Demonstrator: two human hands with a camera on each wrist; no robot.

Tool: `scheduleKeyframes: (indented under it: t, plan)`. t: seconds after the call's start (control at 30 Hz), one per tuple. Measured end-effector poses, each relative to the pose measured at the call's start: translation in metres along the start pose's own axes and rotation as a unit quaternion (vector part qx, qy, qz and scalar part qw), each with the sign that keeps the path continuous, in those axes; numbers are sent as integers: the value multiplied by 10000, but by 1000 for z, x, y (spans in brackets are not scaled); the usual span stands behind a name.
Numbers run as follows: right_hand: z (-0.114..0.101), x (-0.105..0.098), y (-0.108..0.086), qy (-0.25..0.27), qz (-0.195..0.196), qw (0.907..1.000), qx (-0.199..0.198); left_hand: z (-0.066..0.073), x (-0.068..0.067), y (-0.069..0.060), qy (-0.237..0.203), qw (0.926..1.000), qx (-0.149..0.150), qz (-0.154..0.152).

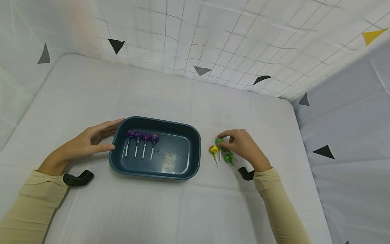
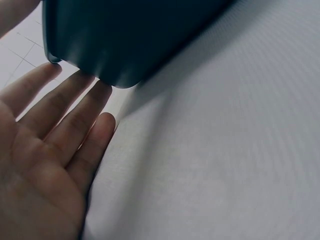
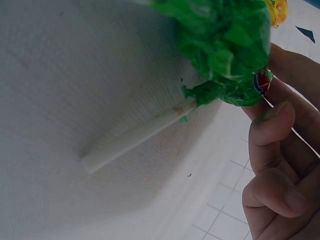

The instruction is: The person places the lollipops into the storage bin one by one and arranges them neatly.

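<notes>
A dark blue-green tray (image 1: 178, 145) lies on the white table with several purple-wrapped lollipops (image 1: 138, 136) in a row at its left side, sticks toward me. My left hand (image 1: 86, 142) touches the tray's left end with straight fingers, and the left wrist view shows these fingertips against the tray wall (image 2: 135, 40). To the right of the tray, my right hand (image 1: 243, 145) pinches the head of a green lollipop (image 1: 219, 140) between thumb and index finger. A yellow lollipop (image 1: 214, 149) and another green lollipop (image 1: 228, 158) lie beside it; one more is partly hidden beneath the hand.
Black wrist devices sit on the left wrist (image 1: 79, 178) and right wrist (image 1: 246, 174). White cloth walls stand around the table, the back wall (image 1: 182, 37) marked with grid lines and dark triangles. Bare tabletop (image 1: 146, 210) lies in front of the tray.
</notes>
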State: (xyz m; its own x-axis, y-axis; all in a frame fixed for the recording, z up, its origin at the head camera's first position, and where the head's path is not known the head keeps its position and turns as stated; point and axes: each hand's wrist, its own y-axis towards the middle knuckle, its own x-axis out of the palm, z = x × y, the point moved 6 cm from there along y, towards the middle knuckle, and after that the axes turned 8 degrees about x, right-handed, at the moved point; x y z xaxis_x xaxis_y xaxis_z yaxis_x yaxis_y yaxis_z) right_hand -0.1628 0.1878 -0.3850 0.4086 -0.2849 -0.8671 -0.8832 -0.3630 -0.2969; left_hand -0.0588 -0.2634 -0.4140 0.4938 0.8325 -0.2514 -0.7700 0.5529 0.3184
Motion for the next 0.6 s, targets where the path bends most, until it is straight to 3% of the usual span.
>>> scheduleKeyframes:
  t: [0.6]
  plan:
    - [-1, -6, -2, -13, 87, 9999, -67, 2, 1, 1, -20, 10000, 25, 30]
